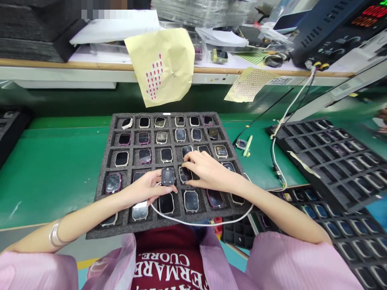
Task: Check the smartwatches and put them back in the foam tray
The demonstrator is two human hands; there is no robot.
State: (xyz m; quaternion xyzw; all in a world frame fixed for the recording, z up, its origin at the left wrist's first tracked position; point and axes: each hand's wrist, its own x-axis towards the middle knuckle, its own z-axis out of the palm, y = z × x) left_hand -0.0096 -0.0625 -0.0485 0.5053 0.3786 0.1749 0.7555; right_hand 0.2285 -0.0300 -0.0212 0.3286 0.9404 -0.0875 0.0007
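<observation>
A dark foam tray (101, 201) in front of me holds several rows of smartwatch bodies without straps, their screens up. My left hand (148, 186) grips a small black square device (167, 176) with a little display, just over the tray. A white cable (193, 224) runs from near that hand along the tray's front edge. With bent fingers, my right hand (203, 169) spans a smartwatch (185, 175) in a middle compartment, thumb and fingers at its edges. Below the hands, another smartwatch (191, 200) lies in the front row.
To the right, a tilted foam tray (320, 161) of watches overlaps another full tray (326, 219). A green pen-like tool (248, 146) lies on the green mat (60, 161). A power supply (335, 36) stands on the shelf, and yellow sticker sheets (169, 68) hang from its edge.
</observation>
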